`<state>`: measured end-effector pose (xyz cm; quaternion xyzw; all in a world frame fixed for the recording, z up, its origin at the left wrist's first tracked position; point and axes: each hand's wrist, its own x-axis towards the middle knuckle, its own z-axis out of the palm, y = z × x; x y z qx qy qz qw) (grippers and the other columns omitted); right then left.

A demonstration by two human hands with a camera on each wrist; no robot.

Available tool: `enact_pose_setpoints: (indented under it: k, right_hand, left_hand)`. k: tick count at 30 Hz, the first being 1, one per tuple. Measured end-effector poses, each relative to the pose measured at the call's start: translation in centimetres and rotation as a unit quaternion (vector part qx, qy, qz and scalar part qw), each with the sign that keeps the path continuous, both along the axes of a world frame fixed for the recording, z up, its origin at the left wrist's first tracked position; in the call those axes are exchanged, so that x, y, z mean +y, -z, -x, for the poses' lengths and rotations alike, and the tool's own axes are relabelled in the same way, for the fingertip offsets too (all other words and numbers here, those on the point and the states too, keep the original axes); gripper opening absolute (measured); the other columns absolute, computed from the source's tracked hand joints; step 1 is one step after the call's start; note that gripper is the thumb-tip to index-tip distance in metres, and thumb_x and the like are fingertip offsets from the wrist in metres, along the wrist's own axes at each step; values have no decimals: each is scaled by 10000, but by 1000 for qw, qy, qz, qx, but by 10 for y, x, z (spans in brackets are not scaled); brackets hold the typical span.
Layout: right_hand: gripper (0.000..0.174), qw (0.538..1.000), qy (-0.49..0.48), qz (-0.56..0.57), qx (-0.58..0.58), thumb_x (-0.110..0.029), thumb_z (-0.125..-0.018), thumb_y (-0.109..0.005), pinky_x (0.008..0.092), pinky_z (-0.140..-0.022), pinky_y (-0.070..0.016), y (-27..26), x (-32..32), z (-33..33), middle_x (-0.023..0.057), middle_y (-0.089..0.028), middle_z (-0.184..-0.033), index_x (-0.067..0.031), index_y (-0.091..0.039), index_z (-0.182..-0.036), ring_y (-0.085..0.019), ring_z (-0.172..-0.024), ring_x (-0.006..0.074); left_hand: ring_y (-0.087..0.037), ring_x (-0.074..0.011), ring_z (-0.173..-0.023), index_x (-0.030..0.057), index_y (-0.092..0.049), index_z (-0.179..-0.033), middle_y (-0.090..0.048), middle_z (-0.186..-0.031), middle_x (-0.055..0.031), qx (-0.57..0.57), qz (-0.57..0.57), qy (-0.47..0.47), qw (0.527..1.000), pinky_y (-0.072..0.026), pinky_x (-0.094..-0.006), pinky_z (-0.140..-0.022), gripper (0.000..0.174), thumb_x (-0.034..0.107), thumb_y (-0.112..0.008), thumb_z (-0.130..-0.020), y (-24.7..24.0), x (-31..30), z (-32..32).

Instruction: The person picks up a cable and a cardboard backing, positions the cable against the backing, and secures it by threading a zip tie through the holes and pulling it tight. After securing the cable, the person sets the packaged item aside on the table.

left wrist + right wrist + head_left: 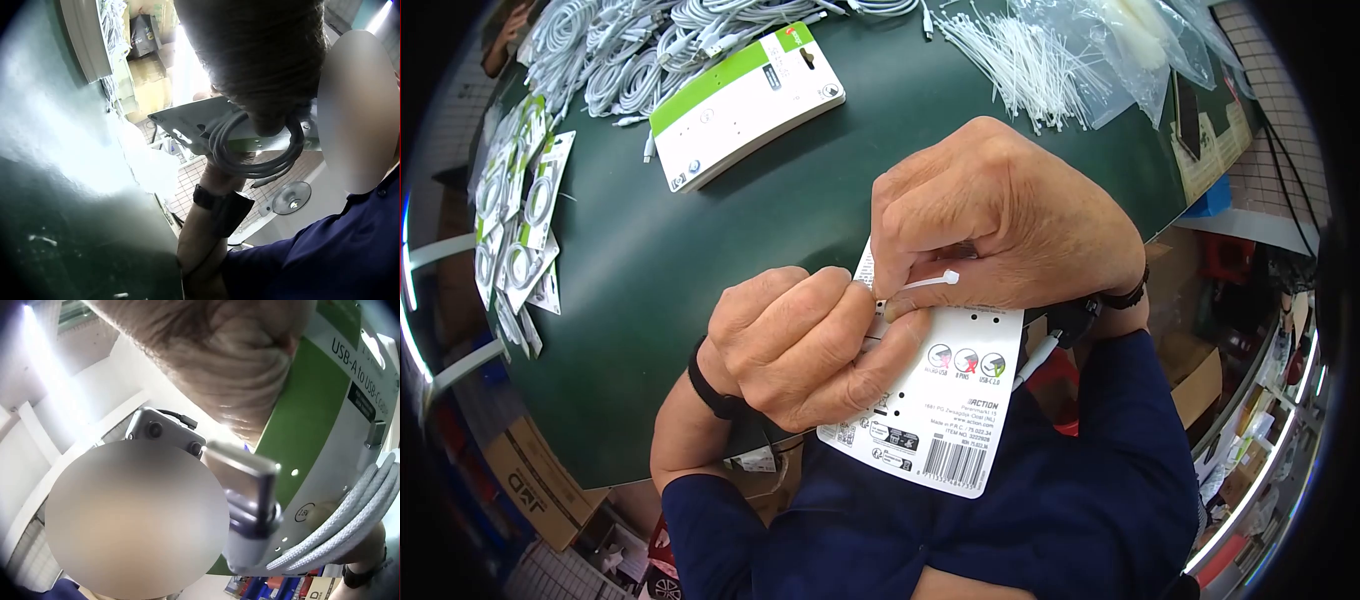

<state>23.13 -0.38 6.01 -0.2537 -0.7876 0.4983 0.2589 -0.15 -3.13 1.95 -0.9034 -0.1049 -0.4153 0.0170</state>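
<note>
Both hands hold one printed card, its barcode side up in the head view. The left hand grips the card's left part between thumb and fingers. With thumb and index finger the right hand pinches at a small hole near the upper edge, where a white zip tie sticks out, its square head to the right. On the card's other side lies a coiled cable, braided and light grey in the right wrist view, with a metal USB plug close to that camera.
A stack of cards lies on the green table. Behind it are many coiled cables. Loose zip ties and clear bags are at the back right. Cards with cables pile up at the left edge.
</note>
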Motion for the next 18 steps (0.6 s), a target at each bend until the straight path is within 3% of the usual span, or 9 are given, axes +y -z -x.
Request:
enact_pose_setpoints:
  k: [6,10,13,14,15,17,18]
  right_hand:
    - [169,1000,-15,-13,4,-5,-753,-837,273,-577,-513,0,3,-2,50,-707,-788,-35,-744,-891,-679,-680,157]
    - [218,997,57,48,31,-13,-831,-811,241,-619,-518,-2,5,0,55,-733,-875,-21,-722,-1029,-673,-720,114]
    - [279,915,323,-39,238,-2,-895,-770,231,-683,-527,8,13,4,80,-740,-987,-10,-677,-1158,-673,-786,94]
    - [279,916,319,-43,240,-2,-895,-770,231,-683,-527,10,13,4,80,-740,-987,-10,-677,-1158,-673,-786,94]
    - [237,892,358,-70,267,1,-892,-775,232,-671,-526,10,14,2,82,-728,-950,-9,-691,-1113,-667,-775,93]
    - [154,837,429,-124,318,8,-884,-784,236,-647,-525,10,16,-3,84,-704,-876,-7,-719,-1022,-655,-752,90]
    - [154,840,421,-130,317,8,-884,-784,236,-647,-525,12,17,-5,84,-704,-876,-7,-719,-1022,-655,-752,90]
  left_hand:
    - [-638,-172,-679,41,-757,-1055,-621,-769,-58,-7,27,17,999,-479,-274,-530,383,147,-793,-688,-1,1,-1]
    - [-646,-191,-665,14,-759,-1051,-644,-795,-84,2,76,35,996,-509,-272,-546,381,110,-801,-684,-3,7,0]
    - [-641,-183,-647,-3,-727,-1066,-678,-830,-92,-88,210,22,974,-513,-270,-529,312,37,-791,-763,2,15,1]
    - [-641,-183,-647,-3,-727,-1066,-678,-830,-92,-88,204,19,975,-513,-270,-529,312,37,-791,-763,7,14,2]
    - [-638,-172,-647,-2,-703,-1095,-684,-857,-90,-192,315,-19,929,-513,-271,-523,290,25,-768,-813,14,11,1]
    - [-631,-149,-645,0,-654,-1152,-695,-911,-87,-389,507,-84,765,-511,-273,-513,248,1,-723,-913,21,9,-5]
    - [-631,-149,-645,0,-654,-1152,-695,-911,-87,-395,500,-83,766,-511,-273,-513,248,1,-723,-913,18,14,-9]
